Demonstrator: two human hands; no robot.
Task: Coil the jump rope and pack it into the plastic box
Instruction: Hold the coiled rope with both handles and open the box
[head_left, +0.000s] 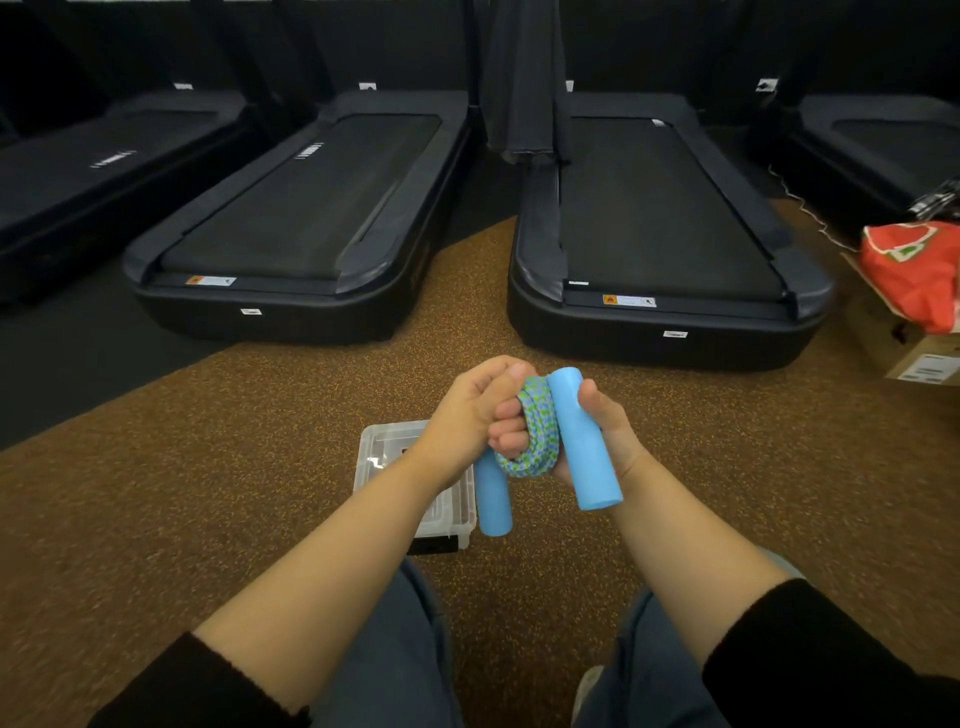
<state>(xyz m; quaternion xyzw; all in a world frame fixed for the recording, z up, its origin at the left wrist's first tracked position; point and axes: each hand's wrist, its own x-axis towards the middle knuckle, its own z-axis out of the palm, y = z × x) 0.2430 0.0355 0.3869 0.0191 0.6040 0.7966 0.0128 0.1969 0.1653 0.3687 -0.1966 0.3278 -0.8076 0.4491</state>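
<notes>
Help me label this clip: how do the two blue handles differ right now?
The right handle shows its whole length, tilted, against the right hand; the left handle hangs lower, its top hidden under the left hand. The left handle overlaps the plastic box; the right one does not. Both are blue.

plastic box (382, 441): partly behind left forearm (322, 561) | red bag (914, 275): cut by right edge | treadmill labels (628, 301): unreadable

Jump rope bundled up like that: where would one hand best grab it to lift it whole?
Probably around the middle, over the coiled rope between the right handle and the left handle, coming side-on across them. They lie roughly parallel, so one wrap should pin everything.
</notes>
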